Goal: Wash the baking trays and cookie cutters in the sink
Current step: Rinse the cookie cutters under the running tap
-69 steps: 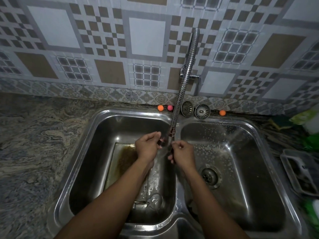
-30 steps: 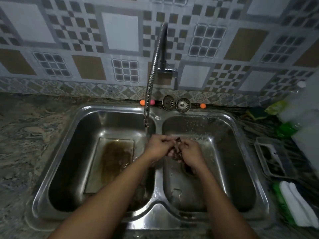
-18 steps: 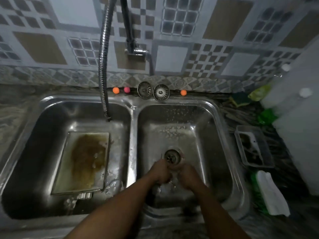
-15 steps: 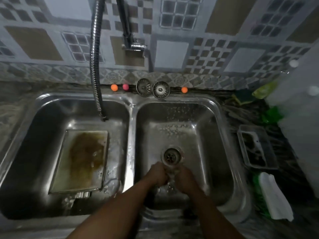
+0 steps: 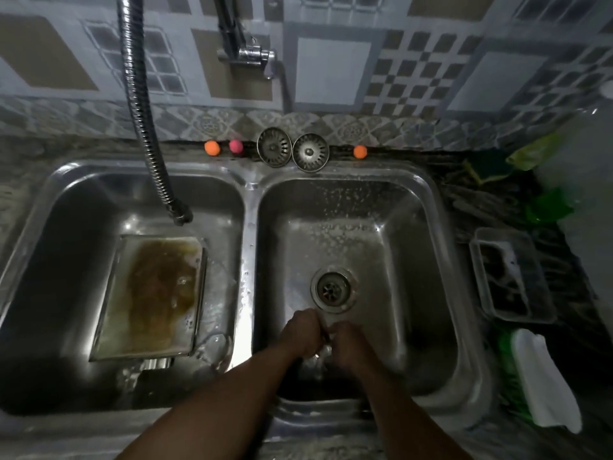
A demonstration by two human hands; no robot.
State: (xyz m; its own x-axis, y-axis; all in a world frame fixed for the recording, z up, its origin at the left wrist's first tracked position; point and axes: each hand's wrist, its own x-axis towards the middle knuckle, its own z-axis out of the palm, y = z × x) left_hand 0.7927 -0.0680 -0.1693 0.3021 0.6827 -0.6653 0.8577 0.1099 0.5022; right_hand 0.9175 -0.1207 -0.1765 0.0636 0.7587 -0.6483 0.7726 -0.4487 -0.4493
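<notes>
Double steel sink (image 5: 249, 207) set in the counter (image 5: 20, 151), dim light. Left basin: baking tray (image 5: 149, 293) lies flat on the bottom with brown greasy water pooled in it, not washed yet. The flexible tap hose (image 5: 146, 127) hangs over that basin with its nozzle above the tray's far corner; no water stream visible.

Right basin: both hands low at the near end. Left hand (image 5: 303, 333) and right hand (image 5: 353, 343) are knuckles up and almost touching. Fingers of both are curled in and clamped on a small shiny piece between them, likely a cookie cutter (image 5: 323, 351). Blurred, so shape and exact grip can't be read.

The open drain (image 5: 333, 288) sits just beyond the hands with no strainer in it. Both strainer baskets (image 5: 274, 147) are up on the back ledge.

Risks, as judged:
- Wet, soapy metal could slip out of the fingers. With the drain uncovered and close, a small cutter could lodge in it.
- Thin cutter edges could nick fingers under hard rubbing.
- The hose points at the other basin, so rinsing here means reaching across and splashing the tray's dirty water about.
</notes>
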